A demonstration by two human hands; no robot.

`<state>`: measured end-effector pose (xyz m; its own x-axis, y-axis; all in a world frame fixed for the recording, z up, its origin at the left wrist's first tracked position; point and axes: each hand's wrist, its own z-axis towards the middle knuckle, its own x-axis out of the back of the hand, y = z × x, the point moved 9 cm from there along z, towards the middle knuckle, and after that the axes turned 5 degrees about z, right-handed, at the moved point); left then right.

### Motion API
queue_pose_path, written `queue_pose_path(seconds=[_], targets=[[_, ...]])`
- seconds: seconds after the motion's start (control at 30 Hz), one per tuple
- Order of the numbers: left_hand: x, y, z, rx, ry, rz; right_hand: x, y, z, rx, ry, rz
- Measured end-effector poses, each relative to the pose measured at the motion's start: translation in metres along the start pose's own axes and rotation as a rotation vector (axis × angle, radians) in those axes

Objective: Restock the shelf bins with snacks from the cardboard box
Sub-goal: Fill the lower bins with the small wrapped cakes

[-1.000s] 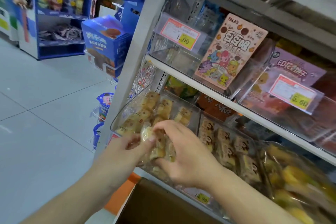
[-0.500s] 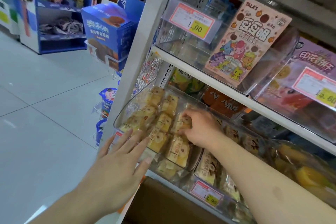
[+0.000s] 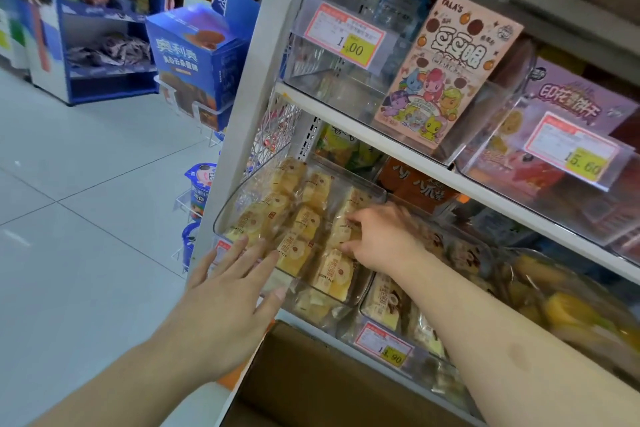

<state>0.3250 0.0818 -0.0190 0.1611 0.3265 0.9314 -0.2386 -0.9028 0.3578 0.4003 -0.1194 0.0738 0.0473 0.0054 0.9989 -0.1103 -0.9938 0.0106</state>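
Observation:
A clear plastic shelf bin (image 3: 231,204) on the lower shelf is packed with yellow cake snack packs (image 3: 304,222) in clear wrappers. My right hand (image 3: 384,239) reaches into the bin from the right, thumb and fingers curled round one snack pack (image 3: 341,230) near the bin's right wall. My left hand (image 3: 232,291) hovers at the bin's front edge with fingers spread and straight, holding nothing. The brown cardboard box (image 3: 311,378) sits open just below the shelf, under my arms; its contents are out of sight.
A second bin (image 3: 391,302) of similar packs with a 1.90 price tag stands to the right. Above, a shelf board (image 3: 363,135) carries clear bins with a pony snack box (image 3: 446,69). Blue display racks (image 3: 197,59) stand on the tiled floor at the left.
One second ago both hands held packs together above the bin. The right hand has since moved deeper into the bin with a pack; the left hand has let go and spread open.

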Motion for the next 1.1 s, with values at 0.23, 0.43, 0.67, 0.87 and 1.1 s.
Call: queue_pose_path(seconds=[0.23,0.43,0.67,0.87,1.1], targets=[[0.008,0.028,-0.020,-0.138,-0.011,-0.069,0.005,0.012,-0.056,0.225,0.150,0.279],[-0.014,0.075,-0.062,-0.303,-0.073,-0.035,-0.030,0.048,-0.190,0.337,0.157,0.452],[-0.103,0.114,-0.105,-0.371,-0.266,-0.047,-0.173,0.167,-0.270,0.003,-0.122,0.562],[-0.226,0.092,-0.096,-0.214,-0.512,-0.018,-0.288,0.243,-0.283,-0.197,-0.335,0.503],[-0.345,0.002,-0.062,0.099,-0.598,-0.027,-0.403,0.288,-0.260,-0.311,-0.426,0.525]])
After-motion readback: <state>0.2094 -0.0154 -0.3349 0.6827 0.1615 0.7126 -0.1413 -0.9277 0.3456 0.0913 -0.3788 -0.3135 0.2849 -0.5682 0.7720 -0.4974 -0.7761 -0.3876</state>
